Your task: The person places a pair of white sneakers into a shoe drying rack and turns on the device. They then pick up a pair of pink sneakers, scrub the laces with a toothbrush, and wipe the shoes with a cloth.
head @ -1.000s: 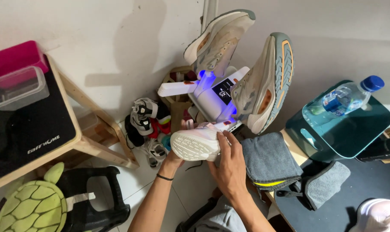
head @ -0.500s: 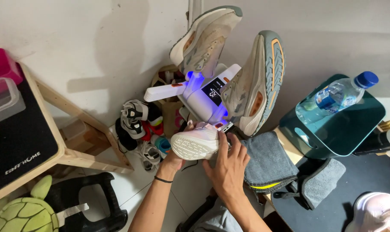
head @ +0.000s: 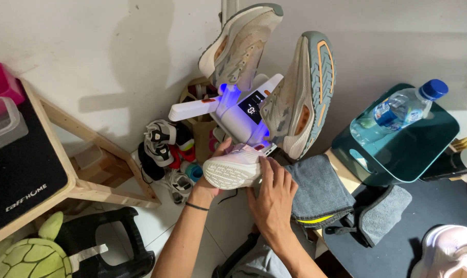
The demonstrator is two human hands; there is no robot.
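The left hand [head: 213, 172] curls its fingers under the far side of a white sneaker [head: 233, 167], thumb over the heel end, gripping it. The right hand [head: 272, 198] lies flat with fingers spread and nearly straight along the shoe's near right side, pressing rather than clasping. The sneaker is pale, almost white, with a ribbed, textured sole turned toward the camera; it sits between the two hands, its top pushed against the lower end of a white shoe dryer [head: 238, 116] glowing blue. Two more sneakers, beige with grey soles, stand upside down on the dryer's far arms, one [head: 243, 41] left, one [head: 303, 92] right: three shoes at the dryer. One folded grey towel [head: 318, 190] lies just right of the right hand. One water bottle [head: 398, 110] rests on a dark green tray [head: 418, 154] at far right.
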